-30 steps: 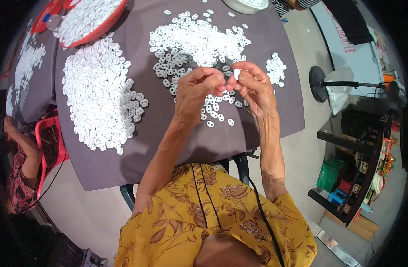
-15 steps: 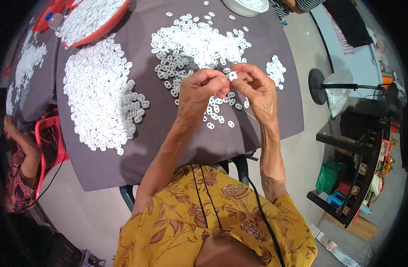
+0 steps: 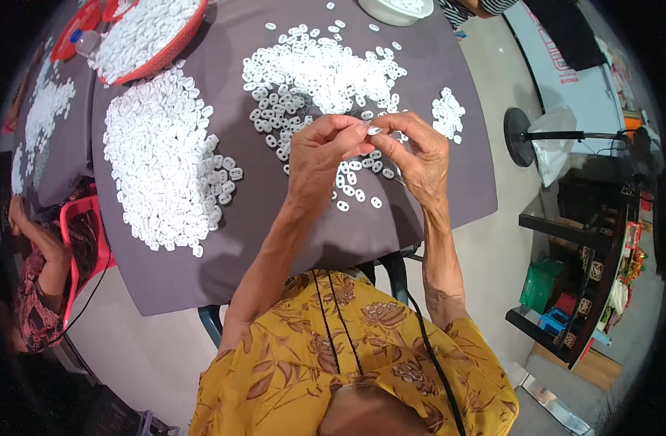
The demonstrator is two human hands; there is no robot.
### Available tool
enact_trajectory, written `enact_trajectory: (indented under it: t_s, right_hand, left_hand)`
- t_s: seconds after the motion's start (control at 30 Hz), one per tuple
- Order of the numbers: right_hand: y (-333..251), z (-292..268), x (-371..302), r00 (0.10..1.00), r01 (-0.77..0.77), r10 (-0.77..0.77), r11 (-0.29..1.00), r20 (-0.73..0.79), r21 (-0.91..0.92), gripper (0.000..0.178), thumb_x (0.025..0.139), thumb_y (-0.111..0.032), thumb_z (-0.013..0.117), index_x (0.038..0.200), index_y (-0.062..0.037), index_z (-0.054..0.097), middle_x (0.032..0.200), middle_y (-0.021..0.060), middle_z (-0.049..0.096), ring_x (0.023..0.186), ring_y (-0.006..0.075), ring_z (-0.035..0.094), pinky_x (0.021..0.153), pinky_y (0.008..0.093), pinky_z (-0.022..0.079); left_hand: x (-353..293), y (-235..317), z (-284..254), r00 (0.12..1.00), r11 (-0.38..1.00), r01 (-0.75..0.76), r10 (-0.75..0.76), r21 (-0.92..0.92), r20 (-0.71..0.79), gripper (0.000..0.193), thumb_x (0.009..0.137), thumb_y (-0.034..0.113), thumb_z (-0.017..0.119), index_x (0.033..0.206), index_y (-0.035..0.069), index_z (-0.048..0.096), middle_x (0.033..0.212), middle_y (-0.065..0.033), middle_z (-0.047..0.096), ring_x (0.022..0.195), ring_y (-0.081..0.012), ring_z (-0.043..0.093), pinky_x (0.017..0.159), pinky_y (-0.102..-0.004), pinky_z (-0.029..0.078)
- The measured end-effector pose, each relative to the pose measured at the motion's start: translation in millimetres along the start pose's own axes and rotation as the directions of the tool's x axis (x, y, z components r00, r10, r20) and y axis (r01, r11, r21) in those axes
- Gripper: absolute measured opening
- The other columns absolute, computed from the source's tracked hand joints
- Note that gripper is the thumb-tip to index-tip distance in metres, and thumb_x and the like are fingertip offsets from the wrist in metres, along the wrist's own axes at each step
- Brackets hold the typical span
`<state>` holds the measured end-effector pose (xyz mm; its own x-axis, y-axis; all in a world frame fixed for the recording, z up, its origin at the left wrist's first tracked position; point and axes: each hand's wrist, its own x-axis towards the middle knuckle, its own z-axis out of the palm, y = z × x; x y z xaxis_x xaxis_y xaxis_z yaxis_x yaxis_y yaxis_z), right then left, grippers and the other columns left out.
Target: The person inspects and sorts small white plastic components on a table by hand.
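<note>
A small white oval piece (image 3: 374, 131) is held between the fingertips of both hands, above the table. My left hand (image 3: 325, 154) is closed, its thumb and forefinger pinching at the piece's left side. From the other side my right hand (image 3: 422, 154) pinches it between thumb and forefinger. The piece now shows as a thin sliver. A thin stick-like thing (image 3: 400, 179) shows beside my right palm; whether it is held cannot be told. Behind and below the hands lies a loose spread of like oval pieces (image 3: 325, 69), many with two dark spots.
A big heap of white pieces (image 3: 158, 160) covers the table's left; a small cluster (image 3: 447, 114) lies right. A full red basket (image 3: 174, 49) and a white bowl (image 3: 391, 13) stand at the back. Another person's arm (image 3: 46, 243) shows at left. A stand base (image 3: 517, 138) is right.
The white piece has turned from showing its spotted face to nearly edge-on and dropped slightly. Both hands stay in almost the same place, fingertips still together.
</note>
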<state>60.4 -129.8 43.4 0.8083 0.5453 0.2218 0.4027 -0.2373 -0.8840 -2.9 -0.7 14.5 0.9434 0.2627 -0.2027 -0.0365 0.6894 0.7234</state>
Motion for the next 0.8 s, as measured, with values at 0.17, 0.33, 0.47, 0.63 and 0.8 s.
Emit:
enact_trajectory:
  t_s: [0.17,0.33,0.47,0.63,0.8]
  right_hand:
    - [4.2,0.8,-1.1,0.997,0.049,-0.053,0.996,-0.058,-0.069,0.012,0.072,0.002,0.064,0.084,0.0004,0.062,0.079,0.0067,0.060,0.072,0.0136,0.057,0.064,0.0242,0.045]
    - [-0.2,2.0,-0.3,0.946,0.272,-0.324,0.842,-0.032,-0.466,0.012,0.073,0.002,0.062,0.084,0.0000,0.062,0.078,0.0091,0.061,0.072,0.0176,0.059,0.060,0.0270,0.047]
    - [-0.6,1.9,-2.0,0.958,0.259,-0.287,0.900,-0.027,-0.351,0.013,0.073,0.000,0.062,0.086,0.0000,0.062,0.080,0.0093,0.061,0.072,0.0184,0.060,0.060,0.0276,0.047]
    - [-2.5,-0.7,-3.9,0.995,0.096,-0.100,0.979,-0.012,-0.178,0.014,0.073,-0.001,0.063,0.087,-0.0003,0.063,0.081,0.0088,0.061,0.073,0.0173,0.058,0.064,0.0263,0.046]
    - [-3.8,2.5,-4.2,0.999,0.028,-0.036,0.978,-0.036,-0.206,0.013,0.072,0.000,0.063,0.086,0.0003,0.062,0.080,0.0075,0.061,0.073,0.0147,0.057,0.065,0.0259,0.046]
  left_hand:
    - [-3.9,3.8,1.0,0.999,0.999,0.026,-0.027,0.028,0.031,0.016,0.082,0.009,0.057,0.089,-0.005,0.059,0.087,-0.0107,0.060,0.079,-0.0156,0.060,0.076,-0.0265,0.051]
    - [-3.5,-2.4,4.5,0.999,0.997,-0.051,0.051,0.052,0.011,0.017,0.081,0.010,0.058,0.089,-0.005,0.060,0.085,-0.0091,0.061,0.078,-0.0137,0.059,0.074,-0.0245,0.050]
    - [-3.0,-3.1,1.1,1.000,1.000,-0.018,0.018,0.013,0.003,0.016,0.081,0.008,0.058,0.089,-0.006,0.060,0.086,-0.0092,0.060,0.079,-0.0141,0.059,0.076,-0.0271,0.050]
    - [-2.1,-4.9,-0.2,1.000,1.000,0.015,-0.015,0.025,0.007,0.016,0.081,0.008,0.058,0.090,-0.005,0.059,0.086,-0.0094,0.060,0.079,-0.0140,0.058,0.076,-0.0273,0.051]
    - [-0.1,-7.4,-1.2,1.000,0.999,0.013,-0.014,0.037,0.014,0.015,0.082,0.008,0.057,0.089,-0.005,0.059,0.087,-0.0101,0.060,0.079,-0.0141,0.059,0.076,-0.0272,0.051]
